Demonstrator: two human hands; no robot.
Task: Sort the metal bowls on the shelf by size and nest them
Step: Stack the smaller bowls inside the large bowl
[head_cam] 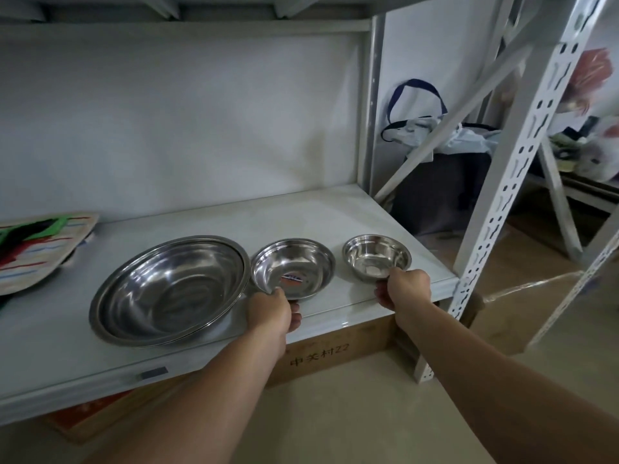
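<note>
1 label sticker in medium bowl

Two bare forearms come up from the lower edge of the frame, one from lower centre, one from the lower right. No sleeve shows on either arm. The left hand and the right hand wear no gloves, and no rings, watch or bands show at the wrists.
</note>
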